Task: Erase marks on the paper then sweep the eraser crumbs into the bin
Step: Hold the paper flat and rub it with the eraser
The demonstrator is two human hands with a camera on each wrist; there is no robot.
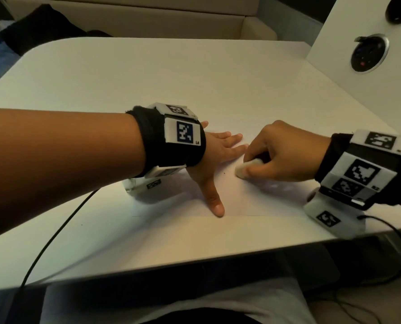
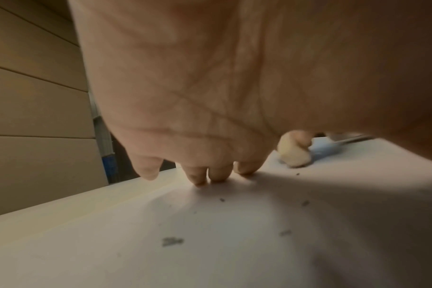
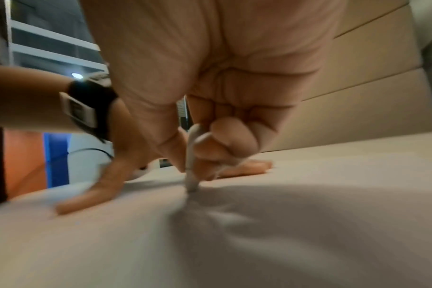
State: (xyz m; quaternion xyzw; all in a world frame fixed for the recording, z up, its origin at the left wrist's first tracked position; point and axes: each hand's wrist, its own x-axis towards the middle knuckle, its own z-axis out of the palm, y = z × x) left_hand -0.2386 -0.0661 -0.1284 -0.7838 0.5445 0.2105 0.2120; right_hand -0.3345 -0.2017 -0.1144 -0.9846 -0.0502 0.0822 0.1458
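Note:
A white sheet of paper [image 1: 253, 202] lies on the white table [image 1: 148, 78], near its front edge. My left hand [image 1: 220, 157] presses flat on the paper with fingers and thumb spread. Just to its right, my right hand [image 1: 276, 157] pinches a white eraser [image 1: 245, 168] and holds its tip against the paper. In the right wrist view the eraser [image 3: 192, 171] stands on edge between thumb and curled fingers. Dark eraser crumbs [image 2: 172, 241] are scattered on the paper [image 2: 210, 253] under my left palm. No bin is in view.
A white upright panel [image 1: 358, 54] with round socket insets stands at the table's back right. Black cables [image 1: 54, 235] run from both wrist units over the table's front edge. A beige bench [image 1: 136, 17] lies beyond the table.

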